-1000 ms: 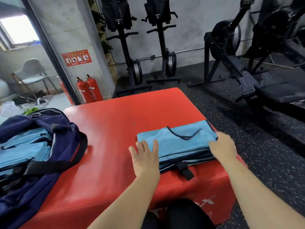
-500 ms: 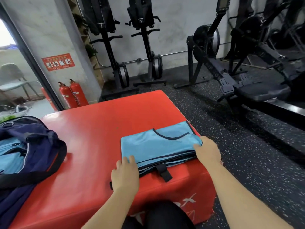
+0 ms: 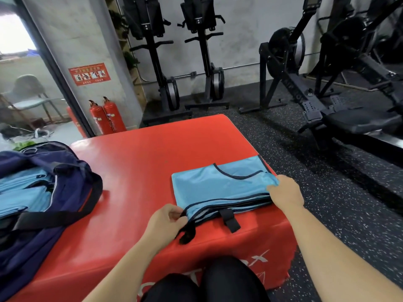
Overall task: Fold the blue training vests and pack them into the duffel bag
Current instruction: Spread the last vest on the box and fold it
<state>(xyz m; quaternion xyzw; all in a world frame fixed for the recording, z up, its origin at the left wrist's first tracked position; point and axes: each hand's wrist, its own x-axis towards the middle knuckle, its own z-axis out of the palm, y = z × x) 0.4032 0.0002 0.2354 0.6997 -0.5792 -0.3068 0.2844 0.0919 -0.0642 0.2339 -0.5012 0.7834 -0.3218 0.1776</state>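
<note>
While pinching the near-left corner of the vests [image 3: 218, 186] in the left hand [image 3: 165, 219] and gripping their right edge in the right hand [image 3: 285, 192], lift level off the table [image 3: 141, 162] toward the duffel bag [image 3: 63, 155].

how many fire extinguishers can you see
2. The left extinguisher and the right extinguisher stand side by side on the floor below the red sign. A red shape partly hidden by the door frame may be a third.
</note>
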